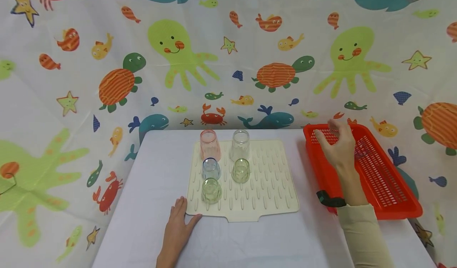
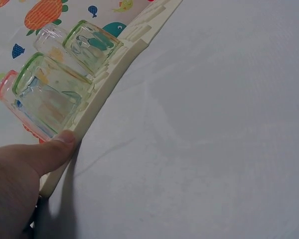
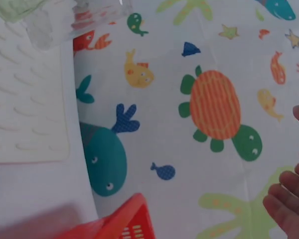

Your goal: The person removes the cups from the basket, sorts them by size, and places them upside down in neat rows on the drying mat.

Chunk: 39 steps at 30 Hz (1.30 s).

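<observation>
My left hand (image 1: 177, 228) rests at the near left corner of a cream drying mat (image 1: 265, 180), fingers straight along its side and the thumb (image 2: 65, 141) touching its front edge. On the mat stand a tall pink glass (image 1: 210, 147), a tall clear glass (image 1: 240, 145), a short blue-rimmed glass (image 1: 211, 168) and two green-rimmed glasses, one on the right (image 1: 240, 170), one at the front (image 1: 212, 190). Above a red plastic basket (image 1: 321, 168), my right hand (image 1: 339, 147) is raised, thumb and fingers apart with nothing between them. A purplish glass (image 1: 361, 148) shows partly behind it in the basket.
The basket sits along the right edge of a white-covered table (image 1: 150, 180). A sea-animal printed curtain (image 1: 228, 57) hangs behind and at both sides of the table. Rows of raised ridges cover the mat's right half.
</observation>
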### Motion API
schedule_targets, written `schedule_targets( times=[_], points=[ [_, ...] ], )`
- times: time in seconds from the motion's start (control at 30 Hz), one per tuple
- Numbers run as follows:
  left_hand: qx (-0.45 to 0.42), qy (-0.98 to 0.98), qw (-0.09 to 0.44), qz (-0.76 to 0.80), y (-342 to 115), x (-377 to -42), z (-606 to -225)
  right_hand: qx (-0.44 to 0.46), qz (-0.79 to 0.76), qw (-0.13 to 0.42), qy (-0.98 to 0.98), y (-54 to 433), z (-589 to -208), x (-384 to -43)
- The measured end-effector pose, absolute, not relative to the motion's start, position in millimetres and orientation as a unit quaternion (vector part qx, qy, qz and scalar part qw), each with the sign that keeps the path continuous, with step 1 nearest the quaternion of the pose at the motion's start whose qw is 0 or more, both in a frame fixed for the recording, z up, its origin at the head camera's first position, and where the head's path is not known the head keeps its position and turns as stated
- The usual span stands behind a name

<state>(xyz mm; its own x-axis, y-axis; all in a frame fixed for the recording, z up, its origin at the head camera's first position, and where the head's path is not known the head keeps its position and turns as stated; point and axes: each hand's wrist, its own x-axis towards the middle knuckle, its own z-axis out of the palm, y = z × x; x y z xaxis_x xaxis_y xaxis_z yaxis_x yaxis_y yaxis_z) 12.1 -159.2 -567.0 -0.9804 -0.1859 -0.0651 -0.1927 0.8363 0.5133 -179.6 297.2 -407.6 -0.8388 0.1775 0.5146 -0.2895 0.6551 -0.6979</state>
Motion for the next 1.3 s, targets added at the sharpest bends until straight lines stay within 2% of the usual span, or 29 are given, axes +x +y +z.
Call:
schedule_targets(
  times=[0.17,0.57,0.8,1.0,1.3],
  points=[
    [-0.099,0.957,0.001,0.273,-159,12,-567,0.013,0.416,0.286,-0.863,316,-412,-182],
    [-0.097,0.957,0.000,0.273,-163,15,-569,-0.105,0.408,0.204,-0.884,354,-428,-184],
    [-0.093,0.957,-0.010,0.273,-163,14,-570,-0.133,0.398,0.193,-0.887,372,-440,-188],
    [-0.096,0.956,0.000,0.277,-164,14,-569,-0.160,0.395,0.155,-0.891,387,-453,-191],
    [-0.101,0.957,0.006,0.271,-162,14,-567,-0.178,0.387,0.139,-0.894,405,-471,-193]
  ],
)
